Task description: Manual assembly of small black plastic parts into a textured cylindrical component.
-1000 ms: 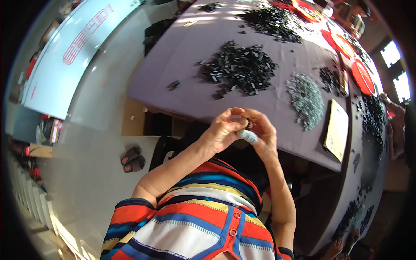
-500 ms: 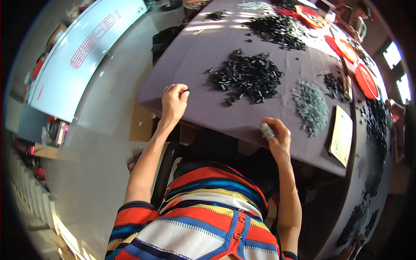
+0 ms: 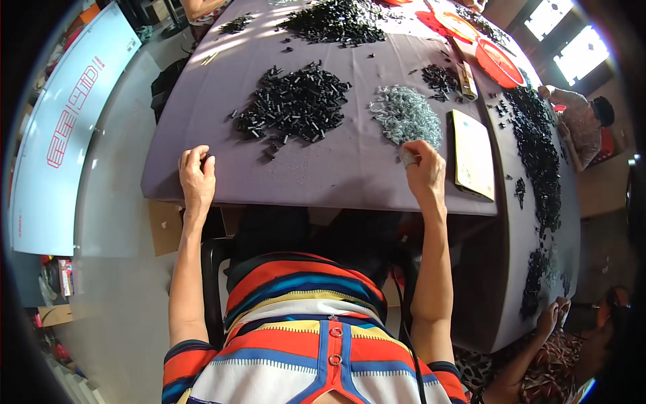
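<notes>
Over to the left, a long white panel (image 3: pixel 50 141) with red markings stands along the floor. Next comes the seated person's left hand (image 3: pixel 197 176), by the near left corner of the cloth-covered table (image 3: pixel 262 182). Its fingers are bent over, the back of the hand facing up, and from here it looks pinched shut: a small black piece (image 3: pixel 209 159) shows dark at the fingertips, beside the thumb. The hand is well apart from the heaps.

To the right of it lies the black heap (image 3: pixel 296 104), a loose pile of short, dark pieces, a few strayed out on the cloth around its edge. Further right is the clear heap (image 3: pixel 407 111), a smaller mound of pale, glassy bits.

At the near edge of that mound is the right hand (image 3: pixel 426 174), its fingers curled in toward the thumb and a pale wrapping (image 3: pixel 408 157) on one digit. The fingertips are at the heap's edge, but I can't tell whether they have closed on a bit or are only touching.

Just beside that hand, on its right, lies a yellowish booklet (image 3: pixel 473 158). Beyond it a long strip of black pieces (image 3: pixel 538 175) runs down another surface, and at the lower right a co-worker's hands (image 3: pixel 555 313) are held close together.
</notes>
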`<state>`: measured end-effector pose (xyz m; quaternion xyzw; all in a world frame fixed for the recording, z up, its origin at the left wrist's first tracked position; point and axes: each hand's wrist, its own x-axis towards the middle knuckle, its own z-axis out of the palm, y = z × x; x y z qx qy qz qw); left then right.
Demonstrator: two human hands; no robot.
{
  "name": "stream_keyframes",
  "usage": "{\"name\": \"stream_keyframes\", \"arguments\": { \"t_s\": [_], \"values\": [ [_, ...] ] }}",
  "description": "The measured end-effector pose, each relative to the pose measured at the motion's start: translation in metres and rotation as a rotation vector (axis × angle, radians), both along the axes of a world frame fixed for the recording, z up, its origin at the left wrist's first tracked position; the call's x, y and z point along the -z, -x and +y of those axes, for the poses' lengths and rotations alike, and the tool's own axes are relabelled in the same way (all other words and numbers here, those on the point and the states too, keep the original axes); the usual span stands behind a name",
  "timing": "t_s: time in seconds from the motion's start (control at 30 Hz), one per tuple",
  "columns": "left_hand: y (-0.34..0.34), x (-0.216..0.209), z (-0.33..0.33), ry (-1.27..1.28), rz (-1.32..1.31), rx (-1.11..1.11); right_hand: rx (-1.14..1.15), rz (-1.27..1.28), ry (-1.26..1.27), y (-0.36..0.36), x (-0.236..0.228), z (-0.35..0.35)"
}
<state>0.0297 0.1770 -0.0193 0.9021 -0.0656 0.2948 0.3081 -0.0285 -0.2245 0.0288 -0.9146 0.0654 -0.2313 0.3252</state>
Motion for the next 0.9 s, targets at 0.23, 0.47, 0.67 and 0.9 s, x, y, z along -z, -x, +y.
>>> {"name": "stream_keyframes", "arguments": {
  "t_s": [0.23,0.47,0.67,0.9],
  "values": [
    [-0.001,0.003,-0.001,-0.052,0.002,0.011,-0.075,-0.009,0.224,-0.030,0.004,-0.007],
    [0.000,0.005,0.000,-0.107,-0.070,0.019,-0.102,-0.045,0.367,-0.105,0.014,-0.012],
    [0.001,0.005,0.000,-0.039,-0.049,0.007,-0.136,0.071,0.470,-0.133,0.011,-0.012],
    [0.001,0.007,0.002,-0.101,-0.111,-0.007,-0.104,0.299,0.705,-0.137,0.007,0.013]
  ]
}}
